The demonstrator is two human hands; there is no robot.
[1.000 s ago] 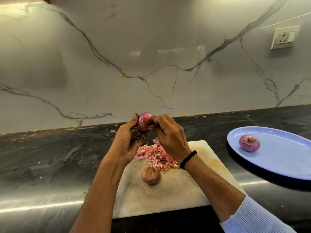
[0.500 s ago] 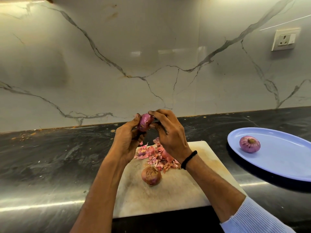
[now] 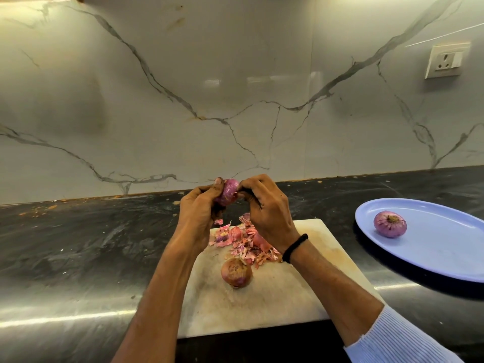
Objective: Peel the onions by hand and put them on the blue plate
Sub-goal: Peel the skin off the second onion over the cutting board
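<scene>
L hand (image 3: 199, 208) cups onion (image 3: 228, 192) above board (image 3: 275, 297), fingers curled round it; R hand (image 3: 264, 205) pinches its skin at top. Peel heap (image 3: 241, 239) + unpeeled onion (image 3: 236, 272) on board. Peeled onion (image 3: 390, 223) on blue plate (image 3: 445, 247), well R.

A cutting board (image 3: 275, 305) lies at the middle of the worktop's (image 3: 78, 244) front edge. Peels (image 3: 235, 237) lie on its far half, with an onion (image 3: 236, 272) just before them. Above the board's far edge, the left hand (image 3: 199, 208) and right hand (image 3: 264, 205) hold a second onion (image 3: 229, 191). To the right, a plate (image 3: 445, 247) carries a third onion (image 3: 390, 224).
</scene>
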